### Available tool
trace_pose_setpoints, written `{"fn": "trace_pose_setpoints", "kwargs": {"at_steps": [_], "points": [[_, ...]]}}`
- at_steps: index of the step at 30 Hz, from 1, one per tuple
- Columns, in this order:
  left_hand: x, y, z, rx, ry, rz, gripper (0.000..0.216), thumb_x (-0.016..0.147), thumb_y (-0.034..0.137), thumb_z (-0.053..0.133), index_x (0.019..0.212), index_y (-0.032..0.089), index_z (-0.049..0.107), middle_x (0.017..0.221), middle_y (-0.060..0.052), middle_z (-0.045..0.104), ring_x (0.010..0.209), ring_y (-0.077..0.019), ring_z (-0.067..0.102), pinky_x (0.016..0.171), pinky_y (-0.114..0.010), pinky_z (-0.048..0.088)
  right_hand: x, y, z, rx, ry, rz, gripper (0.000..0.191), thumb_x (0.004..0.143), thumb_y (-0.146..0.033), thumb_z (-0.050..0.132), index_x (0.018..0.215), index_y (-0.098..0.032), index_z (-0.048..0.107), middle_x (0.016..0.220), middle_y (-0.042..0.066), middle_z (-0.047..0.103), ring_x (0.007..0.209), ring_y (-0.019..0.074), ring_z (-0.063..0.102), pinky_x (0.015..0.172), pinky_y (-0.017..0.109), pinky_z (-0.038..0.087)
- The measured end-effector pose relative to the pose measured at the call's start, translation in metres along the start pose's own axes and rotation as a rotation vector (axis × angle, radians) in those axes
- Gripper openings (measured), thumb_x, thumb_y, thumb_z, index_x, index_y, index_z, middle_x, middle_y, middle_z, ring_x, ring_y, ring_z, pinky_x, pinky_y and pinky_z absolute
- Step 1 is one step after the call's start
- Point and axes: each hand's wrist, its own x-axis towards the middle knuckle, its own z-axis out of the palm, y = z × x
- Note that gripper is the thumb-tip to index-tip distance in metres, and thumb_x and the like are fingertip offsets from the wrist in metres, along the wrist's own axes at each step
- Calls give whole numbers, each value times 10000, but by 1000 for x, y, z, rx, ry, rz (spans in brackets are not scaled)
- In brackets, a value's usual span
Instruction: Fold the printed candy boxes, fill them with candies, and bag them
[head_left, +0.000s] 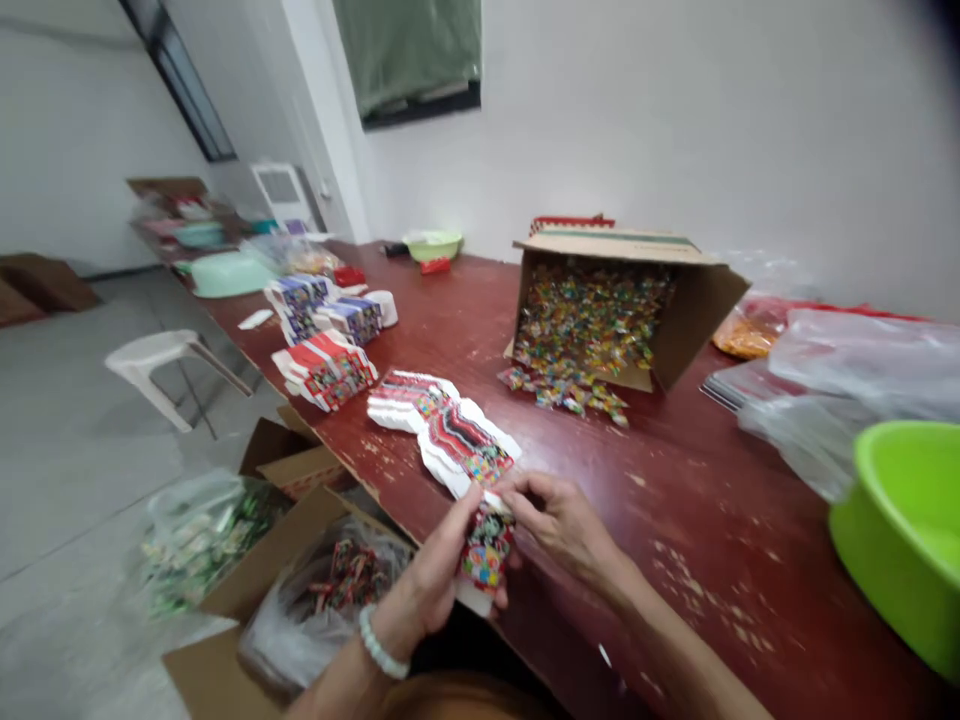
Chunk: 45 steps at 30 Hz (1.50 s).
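Note:
My left hand is closed around a small printed carton with a black, red and multicoloured front. White flaps show at its top and bottom ends. At the upper end, my right hand pinches the white flap between thumb and fingers. Just beyond the hands, overlapping rows of flat printed cartons lie fanned out on the dark red table. Behind them a cardboard box rests on its side, and small colourful wrapped pieces spill from its opening.
Stacks of red cartons and blue cartons stand farther left. A lime-green basin and clear plastic bags are on the right. Below the table edge, an open carton holds a bag of wrapped pieces. A white stool stands beyond.

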Motion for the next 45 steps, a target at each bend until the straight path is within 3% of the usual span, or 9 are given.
{"fn": "trace_pose_setpoints", "kwargs": {"at_steps": [4,9,14,20,25,30,35,41,45], "points": [[1,9,2,-25,-71,-55,580,973,603,357,966,115,670,691,-84,703,412,-205,646,353,-290,503,1,3,-5,-181,35,-193,183,885,-240,554,859,-168,721,788,50,712,706,165,655,683,266,485],[3,8,2,-8,-67,-49,527,990,555,359,985,114,646,697,-89,705,411,-210,646,350,-292,501,1,7,-6,-65,12,-27,193,904,-268,548,875,-173,713,756,21,706,650,139,638,628,235,479],[4,7,0,24,-48,-29,522,982,568,394,1004,107,637,676,-81,693,406,-189,637,348,-263,491,3,8,-5,-96,7,-10,184,904,-270,552,868,-175,706,756,15,698,652,131,627,656,244,482],[5,5,1,41,-69,-11,540,966,605,415,1105,124,618,700,-83,700,423,-181,640,362,-254,495,5,14,-9,75,-52,77,197,883,-345,622,886,-170,712,816,24,722,691,139,637,665,259,504],[6,4,4,98,-27,19,520,976,588,406,1065,124,623,708,-76,699,434,-162,638,381,-237,503,6,16,-7,84,-5,173,252,877,-401,625,823,-160,676,708,6,665,574,118,582,551,235,459],[7,2,3,82,-5,-30,483,978,575,418,1130,156,603,717,-57,697,430,-163,640,381,-242,502,2,11,-6,-10,-7,77,186,873,-326,630,798,-168,692,746,18,669,635,131,603,589,237,469],[4,0,1,5,-16,-56,503,950,606,460,1106,156,622,730,-59,697,461,-182,658,405,-269,521,-4,8,-11,63,-117,30,208,944,-324,567,850,-198,703,915,37,688,683,138,632,628,264,510],[2,-2,7,79,-2,-13,552,875,622,598,1212,185,613,686,-12,668,484,-166,645,435,-251,515,-14,1,-11,-363,-139,-221,167,880,-112,557,921,-207,688,907,55,696,878,201,644,831,321,507],[3,-1,8,81,-26,48,564,825,550,710,1270,236,568,811,-22,707,575,-180,688,522,-272,549,7,20,-40,-389,-48,-27,150,932,-254,582,982,-276,722,982,-16,729,873,151,671,806,255,505]]}}
